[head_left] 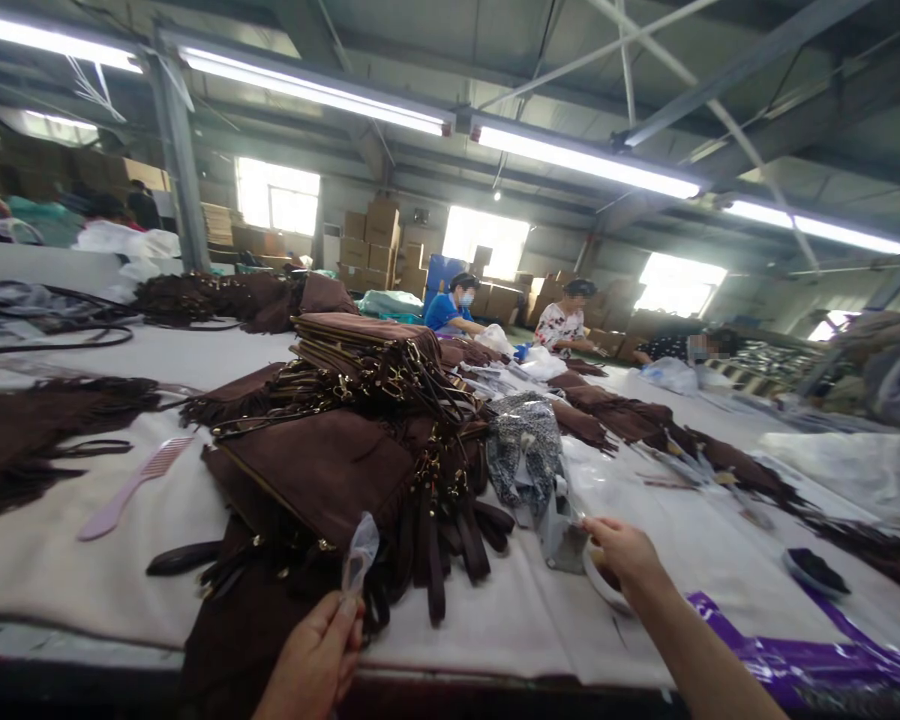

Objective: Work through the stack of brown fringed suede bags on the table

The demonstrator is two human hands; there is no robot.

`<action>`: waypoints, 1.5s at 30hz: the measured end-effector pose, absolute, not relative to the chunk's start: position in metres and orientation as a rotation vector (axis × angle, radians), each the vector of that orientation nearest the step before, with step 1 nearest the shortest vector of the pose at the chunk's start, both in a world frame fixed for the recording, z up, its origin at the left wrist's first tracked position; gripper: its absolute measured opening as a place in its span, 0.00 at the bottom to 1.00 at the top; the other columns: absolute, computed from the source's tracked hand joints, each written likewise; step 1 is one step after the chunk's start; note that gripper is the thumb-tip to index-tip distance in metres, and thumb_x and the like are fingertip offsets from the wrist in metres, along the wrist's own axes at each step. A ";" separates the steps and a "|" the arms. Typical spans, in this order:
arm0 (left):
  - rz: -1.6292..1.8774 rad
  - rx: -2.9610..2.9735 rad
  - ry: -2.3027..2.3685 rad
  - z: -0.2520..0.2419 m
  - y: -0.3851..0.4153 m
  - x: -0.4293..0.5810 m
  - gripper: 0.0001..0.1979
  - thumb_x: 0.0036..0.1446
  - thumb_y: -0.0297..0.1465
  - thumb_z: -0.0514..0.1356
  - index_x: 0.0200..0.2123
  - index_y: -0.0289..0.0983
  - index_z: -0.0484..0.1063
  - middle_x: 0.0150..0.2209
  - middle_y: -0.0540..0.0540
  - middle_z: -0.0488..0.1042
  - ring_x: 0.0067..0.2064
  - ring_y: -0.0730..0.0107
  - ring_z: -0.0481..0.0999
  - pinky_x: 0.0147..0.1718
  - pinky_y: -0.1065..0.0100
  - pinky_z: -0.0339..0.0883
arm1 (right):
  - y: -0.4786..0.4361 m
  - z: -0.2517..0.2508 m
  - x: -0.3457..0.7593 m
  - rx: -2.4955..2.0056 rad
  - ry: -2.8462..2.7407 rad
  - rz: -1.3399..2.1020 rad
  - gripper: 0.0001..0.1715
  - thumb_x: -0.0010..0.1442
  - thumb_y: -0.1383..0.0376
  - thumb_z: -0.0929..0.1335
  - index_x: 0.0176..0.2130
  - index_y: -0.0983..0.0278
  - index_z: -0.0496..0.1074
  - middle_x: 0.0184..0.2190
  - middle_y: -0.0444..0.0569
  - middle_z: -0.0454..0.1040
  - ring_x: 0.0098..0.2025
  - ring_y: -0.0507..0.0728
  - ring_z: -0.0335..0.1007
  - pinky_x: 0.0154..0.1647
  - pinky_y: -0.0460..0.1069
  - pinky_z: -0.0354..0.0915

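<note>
My left hand [319,645], closed at the front edge of the table, pinches a small clear plastic bag [361,552] upright between thumb and fingers. Behind it lies a pile of dark brown pouches [322,470] with gold zips, clasps and wrist straps. To the right, my right hand [624,552] is closed, its fingertips at the edge of a clear plastic piece [566,530] that looks like another small bag. Just under that hand is a white ring-shaped roll [604,578], partly hidden. A black-and-white speckled bundle [525,450] lies beyond the right hand.
A pink comb [136,488] lies left of the pile. Fringed brown pieces [41,435] spread at far left, and more brown goods [630,420] run along the right. Purple packaging [810,655] and a dark round dish [816,572] are at right. Several co-workers [454,308] sit across the table.
</note>
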State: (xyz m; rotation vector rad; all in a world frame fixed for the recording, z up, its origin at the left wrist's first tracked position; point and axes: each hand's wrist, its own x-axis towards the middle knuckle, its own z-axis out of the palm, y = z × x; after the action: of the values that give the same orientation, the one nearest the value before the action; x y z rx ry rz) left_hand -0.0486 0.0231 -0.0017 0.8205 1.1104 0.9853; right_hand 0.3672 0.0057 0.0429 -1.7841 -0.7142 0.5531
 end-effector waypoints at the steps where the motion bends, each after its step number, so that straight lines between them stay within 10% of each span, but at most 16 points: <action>1: 0.971 0.823 1.100 -0.002 0.024 -0.048 0.28 0.41 0.57 0.63 0.30 0.37 0.65 0.20 0.58 0.58 0.15 0.85 0.51 0.14 0.78 0.42 | -0.001 0.040 0.363 -1.813 -0.726 0.581 0.14 0.43 0.56 0.71 0.26 0.64 0.75 0.23 0.50 0.77 0.19 0.53 0.66 0.15 0.46 0.51; 13: 0.978 0.912 1.084 0.002 0.018 -0.053 0.22 0.51 0.52 0.58 0.30 0.38 0.63 0.21 0.57 0.60 0.17 0.82 0.52 0.15 0.76 0.44 | 0.003 0.049 0.365 -2.281 -1.221 0.447 0.11 0.40 0.63 0.67 0.11 0.61 0.68 0.13 0.47 0.67 0.20 0.55 0.61 0.24 0.49 0.51; 24: 1.092 1.453 1.397 0.016 -0.002 -0.067 0.14 0.62 0.36 0.50 0.26 0.37 0.67 0.23 0.50 0.69 0.27 0.72 0.67 0.27 0.71 0.56 | -0.009 0.069 0.130 -1.507 -2.008 1.090 0.21 0.60 0.51 0.63 0.29 0.62 0.75 0.23 0.45 0.71 0.28 0.54 0.66 0.31 0.46 0.60; 45: 1.184 2.241 1.772 0.003 -0.019 -0.095 0.16 0.64 0.28 0.47 0.54 0.32 0.57 0.36 0.40 0.77 0.32 0.60 0.78 0.29 0.63 0.69 | 0.044 0.082 0.032 -1.640 -2.378 0.700 0.16 0.54 0.62 0.63 0.18 0.63 0.67 0.17 0.43 0.68 0.24 0.53 0.64 0.26 0.48 0.54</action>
State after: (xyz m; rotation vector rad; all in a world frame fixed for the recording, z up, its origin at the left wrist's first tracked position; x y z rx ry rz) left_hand -0.0948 -0.0195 0.0032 2.2412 1.7716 1.1843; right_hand 0.0315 0.0438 0.0816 -1.6397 -2.3782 0.6997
